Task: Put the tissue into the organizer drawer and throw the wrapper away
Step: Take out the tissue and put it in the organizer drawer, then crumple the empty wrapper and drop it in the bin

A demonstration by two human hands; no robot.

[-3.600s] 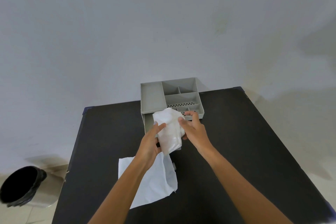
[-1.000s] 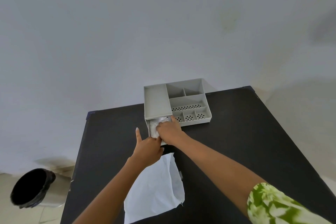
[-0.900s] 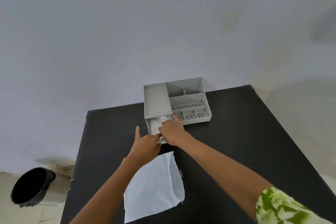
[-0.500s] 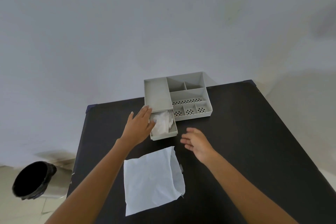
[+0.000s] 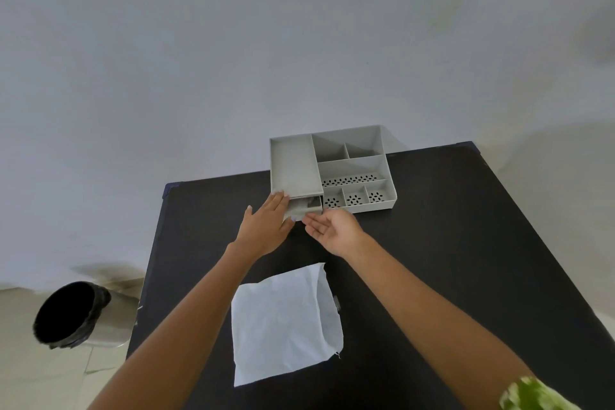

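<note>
A grey organizer [image 5: 352,170] with several compartments stands at the table's far edge. Its drawer [image 5: 307,206], under the left compartment, sticks out only a little, and the tissue inside is almost hidden. My left hand [image 5: 266,225] lies flat with fingers apart against the drawer's front left corner. My right hand [image 5: 332,228] is open, palm turned up, with its fingertips at the drawer front. The white wrapper [image 5: 286,321] lies flat on the black table [image 5: 449,260] nearer to me, between my forearms.
A bin with a black liner [image 5: 71,313] stands on the floor to the left of the table. A pale wall rises right behind the organizer.
The tissue went into the drawer and my right hand let go of it. Since half a second ago the drawer has slid most of the way in, with both hands at its front.
</note>
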